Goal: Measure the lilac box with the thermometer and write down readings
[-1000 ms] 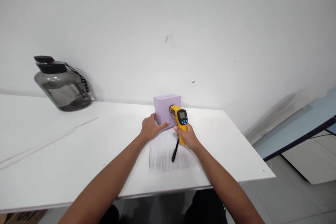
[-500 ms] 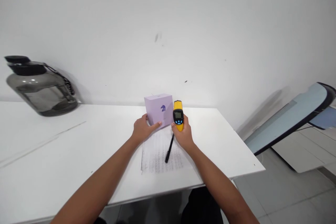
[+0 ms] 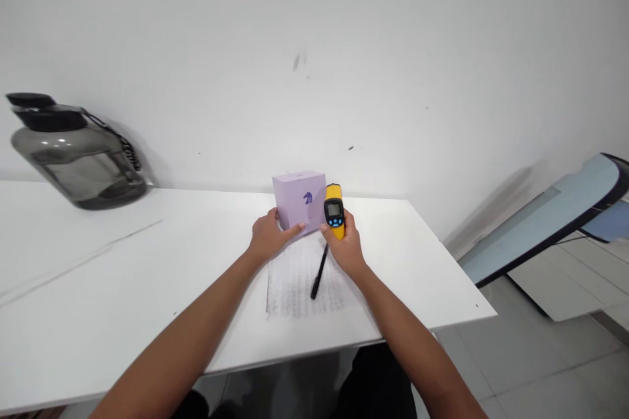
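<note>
My left hand (image 3: pixel 272 236) grips a lilac box (image 3: pixel 297 203) by its lower left corner, the thumb lying across its front. A dark horse-head mark shows on that face. In my right hand (image 3: pixel 345 243) is a yellow and black infrared thermometer (image 3: pixel 335 209), held by its handle, with its small screen and blue buttons facing me. The thermometer is close beside the box's right edge; whether they touch I cannot tell. Below both hands, a black pen (image 3: pixel 318 275) lies on a sheet of paper (image 3: pixel 289 288) covered in faint, blurred writing.
A large grey see-through water jug (image 3: pixel 83 157) with a black lid stands at the left of the white table (image 3: pixel 206 229), near the wall. Past the table's right edge, a pale blue panel with a dark rim (image 3: pixel 540 216) leans at a slant above the tiled floor.
The whole view has shifted slightly. Both hands keep their hold on the box and the thermometer, with little visible movement relative to the table.
</note>
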Available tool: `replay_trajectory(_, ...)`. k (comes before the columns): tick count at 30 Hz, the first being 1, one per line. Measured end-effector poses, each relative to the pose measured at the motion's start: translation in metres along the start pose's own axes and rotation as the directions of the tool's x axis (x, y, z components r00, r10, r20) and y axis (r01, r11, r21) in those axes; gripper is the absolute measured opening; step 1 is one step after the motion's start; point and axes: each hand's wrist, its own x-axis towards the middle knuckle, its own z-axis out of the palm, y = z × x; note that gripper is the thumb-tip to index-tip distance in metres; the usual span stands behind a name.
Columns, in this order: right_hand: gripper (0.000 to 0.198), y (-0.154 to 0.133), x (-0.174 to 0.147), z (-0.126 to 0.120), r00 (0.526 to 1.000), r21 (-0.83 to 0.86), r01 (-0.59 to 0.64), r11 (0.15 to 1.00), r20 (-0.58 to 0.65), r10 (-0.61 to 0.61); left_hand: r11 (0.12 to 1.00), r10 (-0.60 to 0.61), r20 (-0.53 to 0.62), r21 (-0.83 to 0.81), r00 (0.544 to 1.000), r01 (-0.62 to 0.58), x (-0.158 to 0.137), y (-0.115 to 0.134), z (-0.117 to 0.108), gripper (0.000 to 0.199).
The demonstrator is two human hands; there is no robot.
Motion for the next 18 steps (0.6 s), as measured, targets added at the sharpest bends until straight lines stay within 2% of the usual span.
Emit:
replay_trajectory(3, 0.072, 0.006, 0.011, -0.011, 0.997, -0.007, -0.072, 0.997, -0.027, 0.072, 1.0, 0.005, 0.002, 0.012, 1.0, -0.005, 0.0, 0.001, 0.0, 0.081)
replay_trajectory(4, 0.071, 0.007, 0.015, -0.017, 0.995, -0.057, -0.098, 0.994, -0.036, 0.096, 1.0, 0.006, 0.005, 0.014, 1.0, -0.006, 0.0, 0.001, -0.001, 0.081)
replay_trajectory(6, 0.067, 0.01, 0.022, -0.031, 0.992, -0.268, -0.129, 0.955, -0.048, 0.121, 1.0, 0.001, 0.007, 0.019, 1.0, -0.001, 0.0, 0.002, -0.001, 0.081)
replay_trajectory(7, 0.063, 0.011, 0.026, -0.037, 0.992, -0.409, -0.125, 0.904, -0.046, 0.116, 1.0, -0.002, 0.008, 0.019, 1.0, 0.002, 0.0, 0.003, -0.001, 0.081)
replay_trajectory(9, 0.054, 0.014, 0.03, -0.047, 0.996, -0.665, -0.078, 0.743, -0.015, 0.091, 1.0, -0.006, 0.013, 0.016, 1.0, 0.006, 0.0, 0.003, -0.001, 0.081)
replay_trajectory(12, 0.05, 0.022, 0.034, -0.051, 0.995, -0.856, 0.005, 0.517, 0.058, 0.087, 1.0, -0.004, 0.013, 0.013, 1.0, 0.004, 0.0, 0.003, -0.001, 0.081)
replay_trajectory(14, 0.051, 0.028, 0.036, -0.05, 0.991, -0.895, 0.024, 0.445, 0.079, 0.106, 1.0, 0.001, 0.014, 0.012, 1.0, -0.002, 0.0, 0.003, -0.001, 0.081)
replay_trajectory(18, 0.052, 0.029, 0.035, -0.046, 0.988, -0.914, 0.008, 0.407, 0.069, 0.136, 1.0, 0.028, 0.026, 0.011, 0.999, -0.028, -0.001, 0.003, -0.001, 0.081)
